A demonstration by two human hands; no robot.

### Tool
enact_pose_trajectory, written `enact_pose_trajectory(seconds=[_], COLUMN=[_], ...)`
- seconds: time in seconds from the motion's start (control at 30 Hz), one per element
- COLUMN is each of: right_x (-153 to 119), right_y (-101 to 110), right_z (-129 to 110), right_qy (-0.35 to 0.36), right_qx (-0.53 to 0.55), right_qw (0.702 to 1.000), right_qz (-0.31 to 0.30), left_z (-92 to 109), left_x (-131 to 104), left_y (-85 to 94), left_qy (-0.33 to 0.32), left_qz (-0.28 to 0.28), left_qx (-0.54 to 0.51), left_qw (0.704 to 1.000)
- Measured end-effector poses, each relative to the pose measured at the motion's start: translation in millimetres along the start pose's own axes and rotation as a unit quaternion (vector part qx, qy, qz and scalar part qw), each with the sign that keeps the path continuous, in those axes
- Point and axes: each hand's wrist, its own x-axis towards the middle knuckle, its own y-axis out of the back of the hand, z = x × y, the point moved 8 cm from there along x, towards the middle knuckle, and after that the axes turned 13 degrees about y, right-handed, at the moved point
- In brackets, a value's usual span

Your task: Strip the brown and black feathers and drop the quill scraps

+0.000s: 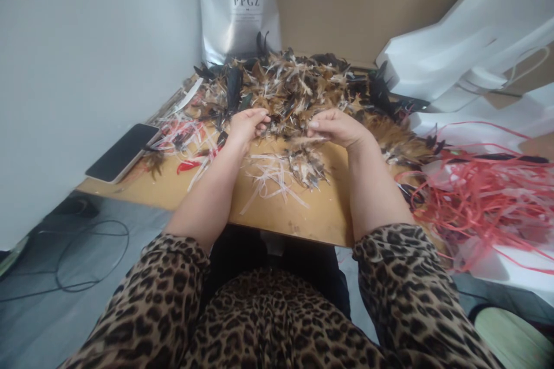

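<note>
My left hand (249, 127) is closed in a pinch at the near edge of a big pile of brown, black and white feathers (298, 83). Whatever its fingertips hold is too small to make out. Level with it on the right, my right hand (335, 128) also pinches, thumb against fingers, and its contents are unclear. A pale feather (308, 140) shows just under the right fingers, and I cannot tell whether they grip it. Between my forearms on the table lie a small heap of feathers (307, 167) and loose pale strips (272, 176).
A phone (123, 153) lies at the table's left edge beside pink and white strips (179, 132). Tangled red ribbons (489, 202) fill the right side. A silver bag (240, 17) stands behind the pile, with white wrapping (459, 29) at the back right.
</note>
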Motion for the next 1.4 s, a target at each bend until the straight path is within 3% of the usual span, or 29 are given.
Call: enact_pose_trajectory(seconds=[0.17, 0.27, 0.33, 0.43, 0.53, 0.63, 0.9, 1.0, 1.2, 1.4], right_x=[3.5, 6.8, 8.5, 8.5, 8.2, 8.4, 7.5, 4.6, 0.3, -0.6], right_y=[-1.7, -3.7, -7.1, -14.2, -16.6, -17.6, -32.2, -37.0, -43.6, -42.5], right_z=[14.6, 10.2, 6.6, 8.7, 14.8, 20.4, 27.5, 30.4, 36.0, 39.9], right_qy=[-0.08, -0.079, -0.068, -0.072, -0.082, -0.088, -0.104, -0.12, -0.135, -0.156], right_qx=[-0.187, -0.289, -0.3, -0.303, -0.308, -0.296, -0.287, -0.27, -0.269, -0.254], right_qw=[0.978, 0.952, 0.949, 0.944, 0.939, 0.941, 0.936, 0.935, 0.925, 0.929], right_qz=[-0.044, -0.068, -0.075, -0.109, -0.13, -0.136, -0.176, -0.196, -0.233, -0.218], left_z=[0.5, -0.3, -2.1, -4.4, -8.2, -17.3, -33.6, -27.6, -14.1, -12.3], left_x=[-1.4, -7.5, -15.4, -31.8, -42.5, -40.7, -32.2, -33.7, -31.6, -22.7], left_y=[-8.1, -15.5, -27.2, -50.3, -65.3, -68.9, -70.4, -70.8, -58.9, -40.5], left_qy=[-0.021, -0.019, -0.015, -0.049, -0.103, -0.127, -0.164, -0.159, -0.068, 0.025], left_qz=[-0.029, -0.047, -0.09, -0.182, -0.235, -0.241, -0.224, -0.218, -0.224, -0.188], left_qx=[0.045, 0.093, 0.158, 0.287, 0.391, 0.458, 0.527, 0.515, 0.367, 0.215], left_qw=[0.998, 0.994, 0.983, 0.939, 0.884, 0.846, 0.803, 0.814, 0.9, 0.958])
